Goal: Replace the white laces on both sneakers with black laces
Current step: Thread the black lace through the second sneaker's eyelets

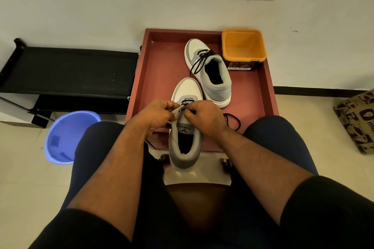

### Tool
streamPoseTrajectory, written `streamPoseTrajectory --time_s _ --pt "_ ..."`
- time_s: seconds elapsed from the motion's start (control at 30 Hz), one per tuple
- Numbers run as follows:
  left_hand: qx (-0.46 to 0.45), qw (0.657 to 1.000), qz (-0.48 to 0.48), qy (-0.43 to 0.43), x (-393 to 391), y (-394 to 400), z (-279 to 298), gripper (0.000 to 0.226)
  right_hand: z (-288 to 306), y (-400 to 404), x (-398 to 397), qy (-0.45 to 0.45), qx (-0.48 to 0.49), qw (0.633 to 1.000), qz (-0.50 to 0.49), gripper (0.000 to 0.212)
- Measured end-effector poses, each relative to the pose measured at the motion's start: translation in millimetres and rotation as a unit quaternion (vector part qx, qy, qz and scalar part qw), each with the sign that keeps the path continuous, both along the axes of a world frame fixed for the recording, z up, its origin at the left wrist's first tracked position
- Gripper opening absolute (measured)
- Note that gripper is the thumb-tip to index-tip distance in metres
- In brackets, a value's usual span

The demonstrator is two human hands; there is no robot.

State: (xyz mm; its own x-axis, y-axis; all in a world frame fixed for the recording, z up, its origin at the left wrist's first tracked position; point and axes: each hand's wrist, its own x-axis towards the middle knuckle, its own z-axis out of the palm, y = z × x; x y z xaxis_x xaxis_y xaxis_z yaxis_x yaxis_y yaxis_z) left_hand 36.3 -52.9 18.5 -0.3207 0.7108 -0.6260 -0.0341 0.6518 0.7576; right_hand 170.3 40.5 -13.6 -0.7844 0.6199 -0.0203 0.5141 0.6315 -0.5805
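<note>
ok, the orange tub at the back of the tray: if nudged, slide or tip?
The orange tub probably slides: it looks squat, square and flat-based. It appears empty, so likely light and easily shoved. The far sneaker sits close beside it and could block a leftward push.

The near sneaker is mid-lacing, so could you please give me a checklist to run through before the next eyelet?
1. Near sneaker steady on the red tray: ok.
2. Left hand holds the eyelet flap: ok.
3. Right hand pinches the black lace: ok.
4. Lace slack free beside the shoe: ok.
5. Lace tip lined up with the eyelet: cannot tell, fingers hide it.
6. Far sneaker already carries black lace: ok.
</note>
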Motion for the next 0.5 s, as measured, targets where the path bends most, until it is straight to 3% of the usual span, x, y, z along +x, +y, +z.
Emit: streamPoseTrajectory --time_s 0.17,0.3,0.5 --pt "-0.005 1.000 0.003 -0.008 0.3 -1.2 0.9 0.030 -4.3 -3.3 -2.8 0.011 -0.025 0.999 -0.031 0.027" --pt "-0.010 0.995 0.093 -0.020 4.1 1.2 0.7 0.020 -6.0 -1.9 -4.6 -0.007 -0.083 0.996 -0.019 0.025" --pt "0.013 0.985 0.169 0.040 23.3 13.5 -15.4 0.012 -6.2 -9.7 -8.4 -0.017 -0.062 0.997 -0.045 0.025"
